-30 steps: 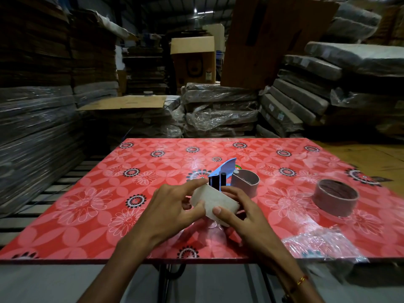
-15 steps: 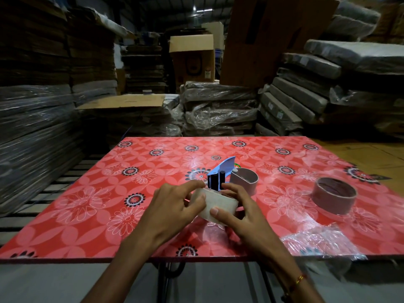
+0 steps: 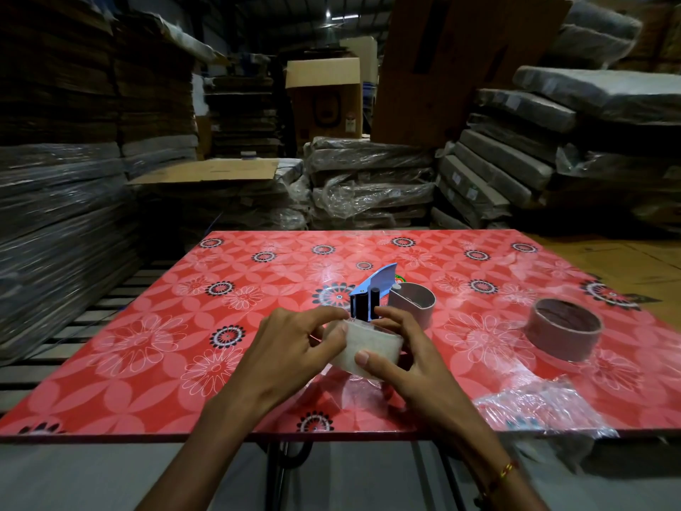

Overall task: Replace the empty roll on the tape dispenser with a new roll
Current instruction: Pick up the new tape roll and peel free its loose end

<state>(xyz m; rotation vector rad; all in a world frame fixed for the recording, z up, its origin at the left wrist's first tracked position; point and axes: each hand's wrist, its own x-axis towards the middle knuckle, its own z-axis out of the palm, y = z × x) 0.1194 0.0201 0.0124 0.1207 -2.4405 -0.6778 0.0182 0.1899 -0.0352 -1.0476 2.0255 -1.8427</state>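
Both hands, left hand (image 3: 291, 348) and right hand (image 3: 401, 357), are still pinching the new roll (image 3: 363, 350), now sinking lower onto the tape dispenser (image 3: 368, 293), so it's seating.

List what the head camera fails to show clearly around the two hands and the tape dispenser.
- Head view: lower body of the blue-bladed black tape dispenser, hidden behind the pale translucent tape roll.
- Roll's core, covered by left hand and right hand.
- Contents of crumpled clear plastic wrap, blurred.
- Small labels on far wrapped bundles, too small.
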